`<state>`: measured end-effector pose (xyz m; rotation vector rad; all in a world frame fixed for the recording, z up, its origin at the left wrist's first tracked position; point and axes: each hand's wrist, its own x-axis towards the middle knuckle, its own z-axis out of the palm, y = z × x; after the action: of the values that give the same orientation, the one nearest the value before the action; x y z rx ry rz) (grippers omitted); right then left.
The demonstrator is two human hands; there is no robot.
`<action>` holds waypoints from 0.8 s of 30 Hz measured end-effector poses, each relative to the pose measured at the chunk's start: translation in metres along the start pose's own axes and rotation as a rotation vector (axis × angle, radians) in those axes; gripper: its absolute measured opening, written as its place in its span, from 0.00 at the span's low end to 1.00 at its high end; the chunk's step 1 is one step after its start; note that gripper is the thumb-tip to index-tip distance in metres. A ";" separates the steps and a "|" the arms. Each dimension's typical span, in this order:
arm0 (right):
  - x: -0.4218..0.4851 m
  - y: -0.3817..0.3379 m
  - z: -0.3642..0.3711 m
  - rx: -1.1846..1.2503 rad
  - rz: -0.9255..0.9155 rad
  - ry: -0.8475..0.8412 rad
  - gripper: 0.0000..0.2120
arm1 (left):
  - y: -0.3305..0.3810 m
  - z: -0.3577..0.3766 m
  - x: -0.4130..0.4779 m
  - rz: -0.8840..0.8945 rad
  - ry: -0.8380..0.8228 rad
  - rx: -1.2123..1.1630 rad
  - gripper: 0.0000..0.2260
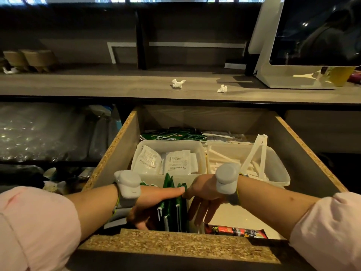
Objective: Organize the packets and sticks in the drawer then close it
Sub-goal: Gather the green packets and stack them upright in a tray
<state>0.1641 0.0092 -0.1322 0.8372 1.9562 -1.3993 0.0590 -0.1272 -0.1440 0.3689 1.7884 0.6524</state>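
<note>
Drawer [109, 153]: pulled open below the counter's front edge, its chipboard walls and front rim in view.
Green packets [172, 204]: a row standing on edge at the drawer's front, left of centre, pressed between both hands.
Left hand [150, 204]: on the left side of the row, thumb laid across the packet tops, fingers curled down around them in a grip.
Right hand [205, 194]: against the right side of the row, thumb at the packet tops, fingers spread and pointing down toward the drawer floor.
Wrists: each carries a grey strapped device; pink sleeves are pushed up the forearms.
White packets [176, 162]: lying in a clear tub [201, 151] in the middle of the drawer.
White sticks [256, 153]: in a second clear tub [281, 169] toward the right wall, some leaning upright.
Red and black stick [236, 230]: lying flat along the front rim, right of the hands.
More green packets [172, 135]: loose at the drawer's back edge.
Counter [97, 85]: two crumpled tissues [178, 83] near its front edge, a white-framed screen [316, 32] at its right end.
</note>
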 end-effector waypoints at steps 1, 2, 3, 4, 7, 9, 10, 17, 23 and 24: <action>-0.001 0.000 0.000 0.020 -0.014 0.008 0.21 | 0.001 0.000 -0.002 0.009 0.012 0.030 0.19; -0.002 0.000 0.000 0.033 -0.030 0.016 0.22 | 0.001 -0.001 -0.002 -0.002 0.010 0.094 0.23; -0.001 0.000 0.000 0.036 -0.041 0.023 0.23 | 0.005 -0.003 -0.003 -0.017 0.009 0.154 0.26; -0.002 -0.001 -0.001 0.033 -0.044 0.024 0.24 | 0.008 -0.007 -0.002 -0.026 0.018 0.220 0.27; -0.003 -0.005 0.000 0.007 -0.023 0.002 0.24 | 0.015 -0.012 0.000 -0.011 0.040 0.309 0.15; -0.004 -0.008 0.004 0.014 0.003 -0.014 0.24 | 0.012 -0.006 0.001 0.003 -0.005 0.367 0.11; -0.004 -0.009 0.006 0.024 0.012 -0.018 0.24 | 0.009 -0.003 0.005 0.006 -0.018 0.398 0.12; 0.006 -0.006 0.009 0.075 0.003 -0.007 0.20 | 0.005 -0.005 0.005 0.141 0.092 0.689 0.19; 0.019 -0.003 0.012 0.152 -0.013 -0.116 0.15 | 0.016 0.001 0.005 0.040 -0.026 0.602 0.09; 0.017 -0.002 0.010 0.183 -0.028 -0.120 0.17 | 0.018 0.003 0.005 0.020 -0.021 0.625 0.09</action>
<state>0.1528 0.0023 -0.1473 0.7898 1.7758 -1.6252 0.0592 -0.1093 -0.1376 0.8083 1.9425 0.0824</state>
